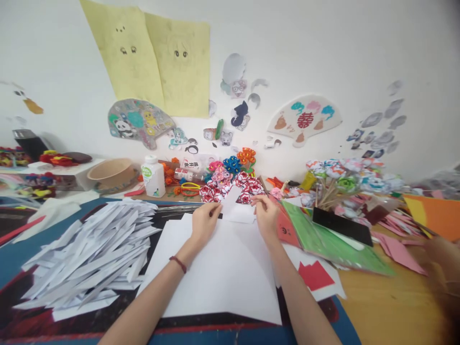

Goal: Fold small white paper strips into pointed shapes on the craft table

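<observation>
Above a stack of white paper sheets [223, 268], both hands meet at a small piece of white paper [240, 212], which looks folded, with a narrow flap rising at its left. My left hand [206, 221] is closed in a pinch at the paper's left edge; a dark red bracelet [178, 263] circles that wrist. My right hand [267, 215] has its thumb and fingers bent together at the right edge. Just behind the paper lie red-and-white folded flowers [247, 184]. A big heap of folded white paper strips [104, 249] lies left of my left arm.
A white bottle [153, 177] and a round wooden bowl [112, 173] stand at the back left. Right of the sheets are a green packet [323, 239], a black flat object [343, 226], red paper [315, 276] and paper flowers on sticks [345, 177]. Another person's blurred hand [442, 258] shows at far right.
</observation>
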A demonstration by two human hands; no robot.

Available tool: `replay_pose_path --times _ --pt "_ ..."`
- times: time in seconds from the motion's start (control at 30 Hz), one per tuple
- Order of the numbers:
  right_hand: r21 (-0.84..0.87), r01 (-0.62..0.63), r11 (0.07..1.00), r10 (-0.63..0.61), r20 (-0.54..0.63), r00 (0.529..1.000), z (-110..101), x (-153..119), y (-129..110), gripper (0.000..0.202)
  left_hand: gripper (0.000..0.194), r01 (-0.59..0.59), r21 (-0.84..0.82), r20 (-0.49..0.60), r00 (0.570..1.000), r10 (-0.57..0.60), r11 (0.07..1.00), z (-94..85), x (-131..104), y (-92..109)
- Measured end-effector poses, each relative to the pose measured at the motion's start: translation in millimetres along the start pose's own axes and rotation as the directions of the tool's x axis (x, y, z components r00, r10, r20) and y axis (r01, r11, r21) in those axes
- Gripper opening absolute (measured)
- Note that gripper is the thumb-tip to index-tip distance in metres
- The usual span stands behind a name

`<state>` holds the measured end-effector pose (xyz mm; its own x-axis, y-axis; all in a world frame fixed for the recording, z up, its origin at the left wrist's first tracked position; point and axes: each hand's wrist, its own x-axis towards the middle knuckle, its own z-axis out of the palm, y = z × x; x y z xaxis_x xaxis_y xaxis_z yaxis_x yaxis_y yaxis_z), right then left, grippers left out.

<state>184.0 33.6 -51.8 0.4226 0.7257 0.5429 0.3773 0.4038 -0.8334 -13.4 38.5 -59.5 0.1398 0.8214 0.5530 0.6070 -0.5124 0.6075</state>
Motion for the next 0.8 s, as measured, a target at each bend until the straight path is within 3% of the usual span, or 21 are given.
replay_pose_path --times 0.13,0.23,0.47,0.57,0.63,0.73,0.8 --pt "0.236 -0.150 0.960 0.108 0.180 0.978 16.9 -5.1 -4.5 0.031 0.035 0.035 -0.087 0.002 0.999 -0.035 0.996 -8.2 -1.6 7.2" --pt "0.365 -0.298 0.882 0.154 0.375 0.914 24.2 -4.3 -3.8 0.036 0.035 0.053 -0.094 -0.002 0.999 -0.054 0.994 -14.5 -2.9 7.6" --pt "0.329 -0.369 0.869 0.165 0.511 0.844 23.4 -3.9 -0.8 0.030 0.021 0.047 -0.039 0.044 0.998 -0.045 0.998 -24.5 2.3 0.2" --pt "0.294 -0.359 0.886 0.179 0.497 0.849 22.6 -4.5 2.6 0.030 0.017 0.011 -0.014 -0.023 1.000 -0.011 1.000 -36.6 2.9 26.1" --pt "0.273 -0.350 0.896 0.188 0.481 0.856 21.1 -3.1 6.0 0.031 0.021 -0.133 -0.075 -0.130 0.984 0.122 0.988 -58.0 -5.3 57.6" --pt "0.249 -0.341 0.906 0.189 0.484 0.855 18.8 -0.3 10.2 0.030 0.022 -0.242 -0.362 -0.162 0.967 0.195 0.900 -103.4 -38.8 102.4" --pt "0.240 -0.338 0.910 0.187 0.490 0.852 18.6 0.4 10.5 0.031 0.020 -0.331 -0.380 -0.175 0.943 0.284 0.864 -128.9 -71.5 116.0"
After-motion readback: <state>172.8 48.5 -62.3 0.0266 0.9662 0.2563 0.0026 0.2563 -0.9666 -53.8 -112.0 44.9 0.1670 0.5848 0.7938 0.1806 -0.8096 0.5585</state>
